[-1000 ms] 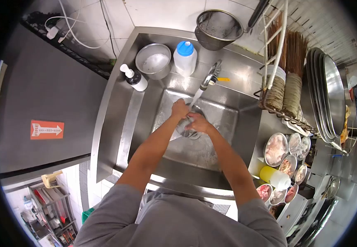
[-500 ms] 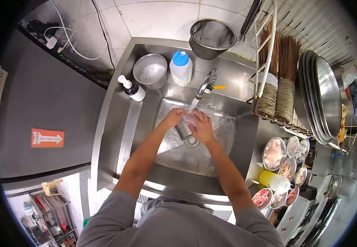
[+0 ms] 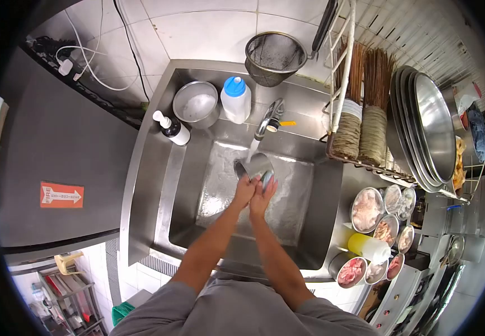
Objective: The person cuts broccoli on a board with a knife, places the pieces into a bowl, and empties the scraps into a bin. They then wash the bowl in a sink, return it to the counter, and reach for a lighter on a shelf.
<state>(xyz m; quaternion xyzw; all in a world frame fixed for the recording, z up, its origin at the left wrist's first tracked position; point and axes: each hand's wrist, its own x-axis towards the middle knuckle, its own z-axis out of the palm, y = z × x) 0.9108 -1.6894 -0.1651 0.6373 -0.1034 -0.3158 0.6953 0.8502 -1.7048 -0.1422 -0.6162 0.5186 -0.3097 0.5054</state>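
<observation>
A shiny metal canister (image 3: 261, 164) lies tilted on its side in the sink (image 3: 298, 207), its mouth turned up to the left under the running water. My left hand (image 3: 244, 190) is closed on its lower edge. Right beside it, my right hand (image 3: 263, 196) cups the near end, fingers wrapped upward round a shiny bluish-grey part. Just beyond the canister, the faucet (image 3: 268, 119) pours a stream into it. Water spreads over the sink floor.
Along the sink's back ledge stand a pump bottle (image 3: 173, 130), a metal pot (image 3: 197, 106) with white contents and a blue-capped bottle (image 3: 235, 102). A mesh strainer (image 3: 276, 59) hangs behind. Several meat bowls (image 3: 367, 209) and a yellow squeeze bottle (image 3: 365, 246) stand right.
Both hands have drawn closer together and nearer my body. The canister has turned so its mouth faces up toward the faucet, and the small round item below it no longer shows.
</observation>
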